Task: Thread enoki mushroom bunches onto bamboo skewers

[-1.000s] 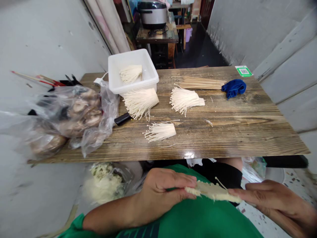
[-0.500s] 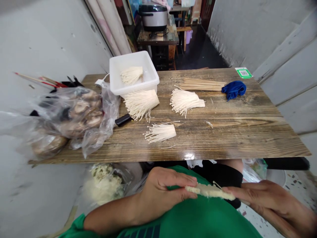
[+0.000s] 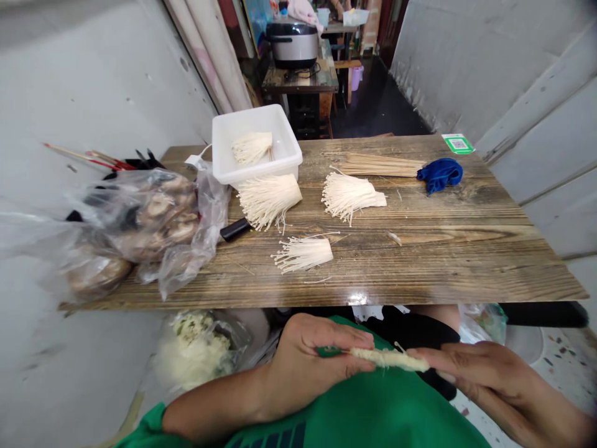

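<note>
Pinched between left hand [image 3: 310, 361] and right hand [image 3: 485, 379], a mushroom strip [image 3: 389, 358] lies level.

The tabletop [image 3: 448, 249] is rough, weathered wood with strong grain and a small glossy glint at its near edge. At upper centre of the frame the white tub [image 3: 254, 146] is smooth, matt plastic. At left, the clear bags [image 3: 153, 218] are thin, crinkled, shiny plastic film. The blue cloth [image 3: 441, 173] at upper right looks soft and matt. Beside it the skewers [image 3: 377, 165] are pale, dry wood. The enoki bunches [image 3: 347, 194] look fibrous and matt, as does the strip of enoki [image 3: 389, 358] at lower centre. The cooker [image 3: 293, 43] at the top is brushed metal with a dark lid.
</note>
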Motion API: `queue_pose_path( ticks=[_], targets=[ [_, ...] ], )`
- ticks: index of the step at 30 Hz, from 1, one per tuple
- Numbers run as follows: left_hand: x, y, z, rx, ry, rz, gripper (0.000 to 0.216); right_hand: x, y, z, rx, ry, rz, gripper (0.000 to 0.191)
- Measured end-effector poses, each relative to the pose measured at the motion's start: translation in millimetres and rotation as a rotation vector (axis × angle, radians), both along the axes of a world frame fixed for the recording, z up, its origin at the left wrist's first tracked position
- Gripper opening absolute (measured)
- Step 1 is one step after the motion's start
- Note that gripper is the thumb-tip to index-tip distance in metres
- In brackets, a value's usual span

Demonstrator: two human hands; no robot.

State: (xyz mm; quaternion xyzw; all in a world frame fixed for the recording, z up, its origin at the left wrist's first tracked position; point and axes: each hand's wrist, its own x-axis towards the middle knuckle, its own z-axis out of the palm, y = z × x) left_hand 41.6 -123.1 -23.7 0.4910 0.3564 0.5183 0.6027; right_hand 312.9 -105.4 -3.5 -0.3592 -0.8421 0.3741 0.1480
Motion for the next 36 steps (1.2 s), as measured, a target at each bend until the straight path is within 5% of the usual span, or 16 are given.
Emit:
queue_pose_path(
  ticks=[9,17,27,33,36],
  targets=[
    [-2.9,13.3,-0.9,-0.101,0.181,-0.018,0.028,-11.1,22.3,1.9,-0.223,0.051,-0.038,0.034],
    [-0.1,27.2,1.2,-0.148,0.129,-0.066,0.018,-14.1,34.0,-10.5,-0.550,0.193,-0.119,0.032],
    [-1.5,46.2,-7.6,-0.203,0.121,-0.137,0.031,-24.2,43.7,-11.6,-0.593,0.243,-0.158,0.037],
    [-23.4,77.1,1.6,-0.001,0.044,0.285,0.061,-44.6,60.3,-10.1,-0.542,0.399,-0.300,0.045],
    [-30.8,84.2,-11.7,0.026,0.074,0.391,0.061,-57.5,75.8,-7.5,-0.460,0.449,-0.370,0.053]
  ],
)
